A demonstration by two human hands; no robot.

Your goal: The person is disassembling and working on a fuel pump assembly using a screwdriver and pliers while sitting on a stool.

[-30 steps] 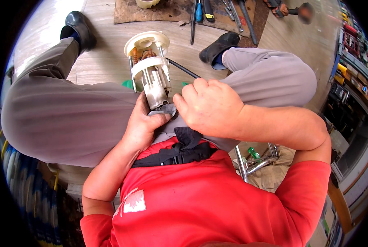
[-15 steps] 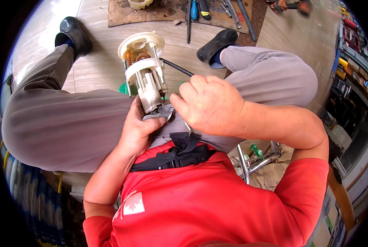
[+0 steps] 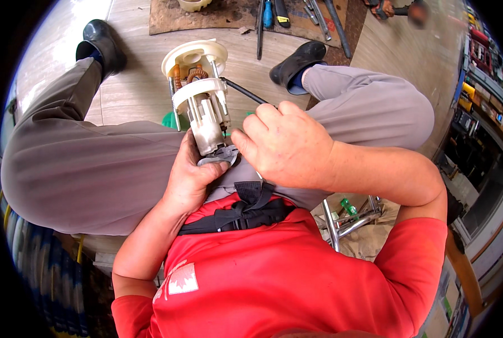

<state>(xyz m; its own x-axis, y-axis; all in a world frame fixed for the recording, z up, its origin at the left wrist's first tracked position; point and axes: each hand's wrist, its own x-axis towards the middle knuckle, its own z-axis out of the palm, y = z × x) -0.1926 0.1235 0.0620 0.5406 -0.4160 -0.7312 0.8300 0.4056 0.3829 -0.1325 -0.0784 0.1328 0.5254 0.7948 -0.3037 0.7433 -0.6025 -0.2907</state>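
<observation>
From the lap (image 3: 220, 183), the cream pump assembly (image 3: 205, 114) extends lengthwise outward. Just right of it, the right hand (image 3: 288, 143) curls, around what I cannot tell; the left hand (image 3: 190, 173), nearer, clasps its lapward end.

A repair workshop floor from above

The place looks like a workshop. On the pale, wood-grained floor (image 3: 139, 93) lies a stained brown board (image 3: 178, 21) with hand tools on it, among them a blue-handled tool (image 3: 268, 14) and long metal rods (image 3: 321, 21). An orange-and-black power tool (image 3: 382, 9) lies at the upper right. Along the right edge, shelves (image 3: 494, 94) are crowded with goods too small to tell apart.
</observation>
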